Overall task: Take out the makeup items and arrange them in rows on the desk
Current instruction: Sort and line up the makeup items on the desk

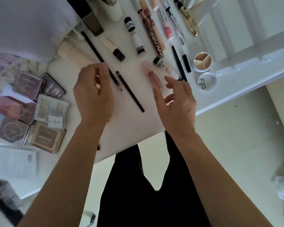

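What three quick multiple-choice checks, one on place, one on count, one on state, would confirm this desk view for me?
1. Where does the stack of flat cases lie?
A. At the desk's left edge, left of the left hand
B. Beside the round pots
C. Under the right hand

2. How many sections does the open round pot show?
A. Two
B. Three
C. Five

3. How is the right hand?
A. Closed round a tube
B. Flat on the desk
C. Open, fingers spread, holding nothing

Answers: 1 A, the cases sit left of the left hand. 2 B, three beige wedges meet at the middle. 3 C, its fingers are apart over the desk near the pink tube, gripping nothing.
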